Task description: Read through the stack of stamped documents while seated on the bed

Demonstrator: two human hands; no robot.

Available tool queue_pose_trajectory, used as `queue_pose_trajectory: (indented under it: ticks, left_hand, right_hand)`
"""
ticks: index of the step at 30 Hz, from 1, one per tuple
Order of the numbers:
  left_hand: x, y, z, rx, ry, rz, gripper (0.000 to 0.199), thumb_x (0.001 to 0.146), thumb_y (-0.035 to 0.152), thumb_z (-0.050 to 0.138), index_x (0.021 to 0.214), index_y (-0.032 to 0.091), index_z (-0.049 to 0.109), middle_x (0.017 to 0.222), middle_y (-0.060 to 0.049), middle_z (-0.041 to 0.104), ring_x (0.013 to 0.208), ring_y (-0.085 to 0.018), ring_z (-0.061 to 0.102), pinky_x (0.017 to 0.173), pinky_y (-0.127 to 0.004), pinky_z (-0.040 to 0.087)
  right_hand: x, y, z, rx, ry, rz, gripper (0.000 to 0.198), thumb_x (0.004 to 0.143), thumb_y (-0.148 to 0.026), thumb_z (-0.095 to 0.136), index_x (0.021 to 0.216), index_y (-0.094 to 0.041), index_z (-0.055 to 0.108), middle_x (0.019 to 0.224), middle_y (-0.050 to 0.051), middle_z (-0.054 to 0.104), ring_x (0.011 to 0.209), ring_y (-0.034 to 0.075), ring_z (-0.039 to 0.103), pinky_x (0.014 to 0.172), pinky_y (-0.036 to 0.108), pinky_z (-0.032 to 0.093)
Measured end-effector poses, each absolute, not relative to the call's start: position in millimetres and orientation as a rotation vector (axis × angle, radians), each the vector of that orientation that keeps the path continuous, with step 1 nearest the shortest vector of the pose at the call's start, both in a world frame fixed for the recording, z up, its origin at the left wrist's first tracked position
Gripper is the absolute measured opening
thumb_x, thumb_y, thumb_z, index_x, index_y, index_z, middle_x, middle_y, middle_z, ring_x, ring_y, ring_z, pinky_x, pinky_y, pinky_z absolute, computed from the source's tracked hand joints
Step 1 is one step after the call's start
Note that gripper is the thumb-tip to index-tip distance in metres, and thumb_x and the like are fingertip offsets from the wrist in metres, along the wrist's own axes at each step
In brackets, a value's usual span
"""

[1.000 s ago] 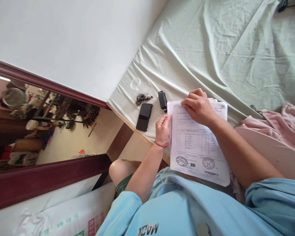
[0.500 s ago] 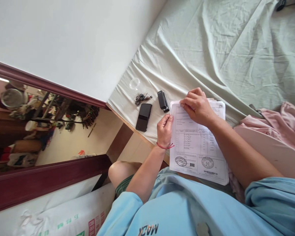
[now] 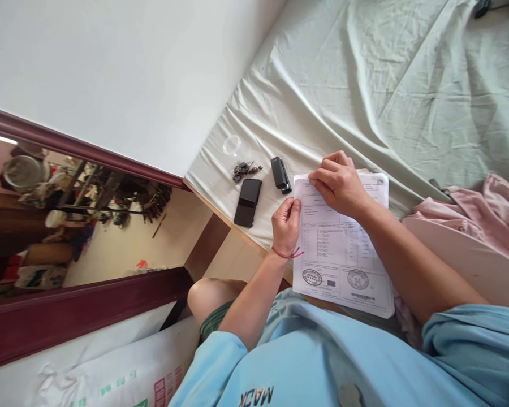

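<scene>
A stack of printed papers [image 3: 343,265] with round and oval stamps near its lower edge lies at the edge of the sheet-covered bed, close to my body. My left hand [image 3: 287,219], with a red string at the wrist, is closed at the stack's left edge, thumb against curled fingers. Across the upper part of the stack rests my right hand [image 3: 336,182], its fingers pinched together near the top left corner of the papers. Just beyond the left hand sits a black stapler [image 3: 281,174]. Beside it is a black phone [image 3: 248,202].
Keys [image 3: 244,169] and a clear round plastic lid or cup [image 3: 231,144] lie past the phone. A pink cloth [image 3: 475,217] is at the right. On the left are a white wall [image 3: 110,73], a dark red wooden frame [image 3: 89,291] and a white printed sack [image 3: 123,367].
Both hands stay at the papers, almost in the same place. The left hand has shifted very slightly to the right.
</scene>
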State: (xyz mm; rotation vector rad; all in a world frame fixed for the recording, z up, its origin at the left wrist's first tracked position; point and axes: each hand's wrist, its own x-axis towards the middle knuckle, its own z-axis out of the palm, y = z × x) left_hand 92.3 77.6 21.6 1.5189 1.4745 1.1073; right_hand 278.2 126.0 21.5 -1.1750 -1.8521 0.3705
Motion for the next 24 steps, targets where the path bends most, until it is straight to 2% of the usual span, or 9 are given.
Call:
queue_pose_trajectory:
  ticks: [7, 16, 24]
  left_hand:
    - [93.7, 76.8, 24.6, 1.594, 1.503, 1.091, 0.051, 0.097, 0.068, 0.059, 0.079, 0.02, 0.065, 0.072, 0.0, 0.059, 0.07, -0.016, 0.052, 0.067, -0.028, 0.045]
    - [97.5, 71.2, 26.2, 1.579, 1.47, 1.08, 0.046, 0.099, 0.063, 0.059, 0.081, 0.021, 0.064, 0.073, 0.0, 0.06, 0.071, -0.015, 0.052, 0.069, -0.027, 0.045]
    - [97.5, 68.7, 25.8, 1.571, 1.482, 1.066, 0.049, 0.097, 0.067, 0.058, 0.085, 0.021, 0.066, 0.075, 0.0, 0.062, 0.073, -0.017, 0.054, 0.071, -0.028, 0.046]
  right_hand:
    - [279.1, 125.3, 23.4, -1.21, -1.889, 0.357, 0.029, 0.106, -0.03, 0.049, 0.098, -0.026, 0.077, 0.092, 0.007, 0.07, 0.109, 0.03, 0.053, 0.096, 0.051, 0.038]
    - [276.7, 123.6, 25.1, -1.191, -1.85, 0.383, 0.03, 0.105, -0.032, 0.05, 0.108, -0.03, 0.08, 0.108, 0.008, 0.074, 0.119, 0.032, 0.053, 0.101, 0.053, 0.037]
    - [282.7, 123.4, 29.6, -1.182, -1.831, 0.485, 0.023, 0.1, -0.03, 0.056, 0.113, -0.028, 0.075, 0.101, 0.007, 0.076, 0.117, 0.032, 0.056, 0.102, 0.053, 0.038]
